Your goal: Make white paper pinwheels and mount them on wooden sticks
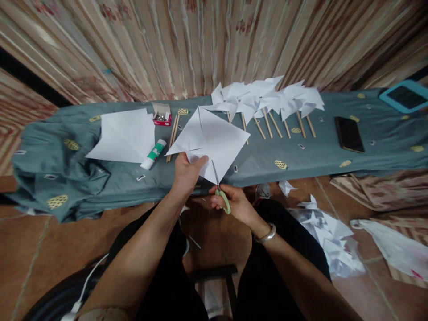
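A square sheet of white paper (222,140), turned cornerwise, is pinched at its lower left edge by my left hand (189,171), thumb on top. Cuts run inward from some of its corners. My right hand (230,200) is closed around the green handles of a pair of scissors (221,196). Their blades lie at the paper's near corner, pointing inward. To the left are a glue stick (154,154), wooden sticks (173,136), a small red box of metal pins (162,117) and more white paper (125,133).
Several white paper pinwheels (261,96) on wooden sticks lie along the back of the cloth-covered bench (267,174). A black phone (349,133) and a blue-framed tablet (404,96) are at the right. A plastic bag of paper pieces (329,236) sits on the floor.
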Motion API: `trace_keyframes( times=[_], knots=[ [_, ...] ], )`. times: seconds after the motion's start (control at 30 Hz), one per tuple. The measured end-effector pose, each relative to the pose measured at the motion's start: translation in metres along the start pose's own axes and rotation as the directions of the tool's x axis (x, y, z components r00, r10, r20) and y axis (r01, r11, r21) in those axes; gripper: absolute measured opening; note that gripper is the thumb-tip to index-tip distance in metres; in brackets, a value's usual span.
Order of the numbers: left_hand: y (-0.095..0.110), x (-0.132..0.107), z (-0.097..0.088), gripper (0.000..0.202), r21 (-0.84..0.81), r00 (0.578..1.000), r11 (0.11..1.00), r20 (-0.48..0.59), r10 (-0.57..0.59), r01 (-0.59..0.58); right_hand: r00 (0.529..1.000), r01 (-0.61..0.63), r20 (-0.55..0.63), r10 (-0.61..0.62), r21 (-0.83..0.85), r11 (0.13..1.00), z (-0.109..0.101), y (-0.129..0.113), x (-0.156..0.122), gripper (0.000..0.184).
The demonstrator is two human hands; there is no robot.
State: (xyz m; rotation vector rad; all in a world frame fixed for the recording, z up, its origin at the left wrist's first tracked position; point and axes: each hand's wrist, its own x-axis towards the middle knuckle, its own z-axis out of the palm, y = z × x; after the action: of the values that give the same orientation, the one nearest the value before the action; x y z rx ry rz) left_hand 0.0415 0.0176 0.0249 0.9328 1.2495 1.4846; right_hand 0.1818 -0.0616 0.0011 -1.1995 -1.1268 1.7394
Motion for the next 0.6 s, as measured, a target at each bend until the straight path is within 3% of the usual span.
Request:
trace_keyframes(
  times=[0.6],
  knots=[
    [-0.0002,-0.0019,0.0013,0.03,-0.006,1.0,1.0,0.001,0.003,-0.003,1.0,-0.005,0.003,0.005,0.034,0.999,0.0012,-0.0015,0.0005,0.035]
  ],
)
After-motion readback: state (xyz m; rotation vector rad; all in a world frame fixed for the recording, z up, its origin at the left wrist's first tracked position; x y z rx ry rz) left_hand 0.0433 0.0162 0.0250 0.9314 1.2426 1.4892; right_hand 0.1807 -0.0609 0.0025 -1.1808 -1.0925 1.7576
